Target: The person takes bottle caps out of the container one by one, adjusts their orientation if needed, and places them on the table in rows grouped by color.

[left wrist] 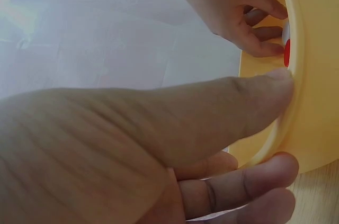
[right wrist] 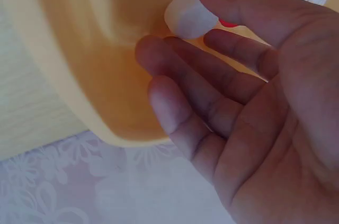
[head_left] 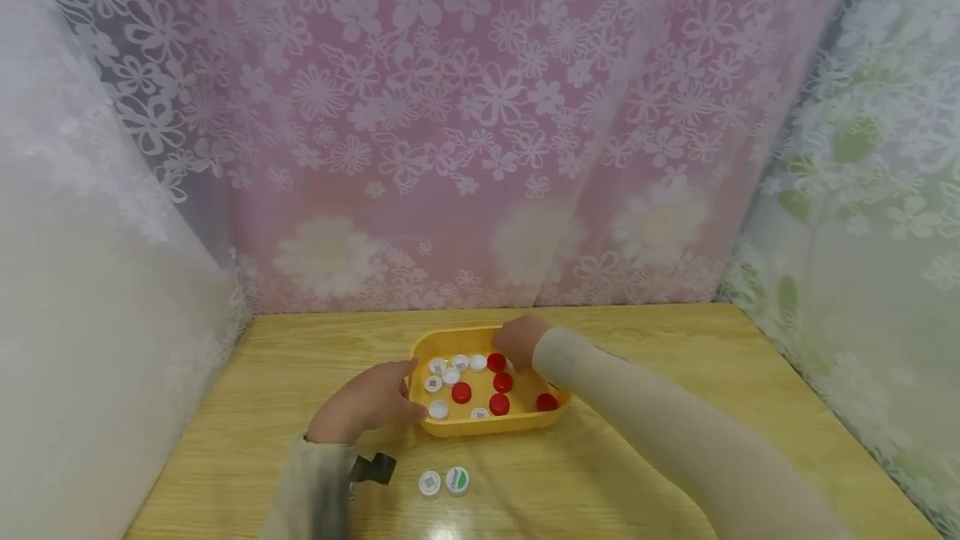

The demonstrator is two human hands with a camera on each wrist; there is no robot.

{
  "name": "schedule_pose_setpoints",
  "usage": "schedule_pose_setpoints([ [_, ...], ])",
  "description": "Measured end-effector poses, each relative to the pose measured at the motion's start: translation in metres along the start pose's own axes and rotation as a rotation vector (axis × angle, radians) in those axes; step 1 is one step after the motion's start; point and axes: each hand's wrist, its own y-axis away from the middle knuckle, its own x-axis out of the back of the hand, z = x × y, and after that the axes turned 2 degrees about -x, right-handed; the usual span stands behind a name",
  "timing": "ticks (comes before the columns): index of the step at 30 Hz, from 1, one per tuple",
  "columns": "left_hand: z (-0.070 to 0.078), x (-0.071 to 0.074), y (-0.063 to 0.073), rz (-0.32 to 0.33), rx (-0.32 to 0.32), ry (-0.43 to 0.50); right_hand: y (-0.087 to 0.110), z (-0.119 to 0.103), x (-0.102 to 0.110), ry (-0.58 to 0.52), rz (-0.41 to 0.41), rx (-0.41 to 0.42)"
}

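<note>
A shallow yellow plastic bin [head_left: 491, 426] stands on the table, with several white bottle caps [head_left: 438, 410] and several red bottle caps [head_left: 461, 392] lying in it. My left hand [head_left: 367, 400] grips the bin's left end, thumb on the rim [left wrist: 296, 75] and the other fingers around the side. Inside the bin's back right part is my right hand [head_left: 520, 340]. Between its thumb and forefinger it pinches a white bottle cap [right wrist: 190, 15], as the right wrist view shows. The head view mostly hides that cap behind the hand.
Two more caps lie on the wooden table [head_left: 637, 473] in front of the bin: a white cap [head_left: 430, 483] and a white-and-green cap [head_left: 457, 480]. A dark wrist device [head_left: 375, 467] sticks out by the left sleeve. Flowered curtains [head_left: 480, 123] stand behind and at both sides.
</note>
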Motion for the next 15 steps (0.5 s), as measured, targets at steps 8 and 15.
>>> schedule_pose_setpoints([
  [8, 0.001, 0.000, 0.001, 0.001, -0.005, 0.026, -0.010, 0.002, -0.017, -0.099, -0.022, -0.023],
  [15, 0.000, 0.001, 0.001, 0.010, -0.001, 0.023, -0.005, -0.003, -0.012, -0.152, -0.041, -0.039],
])
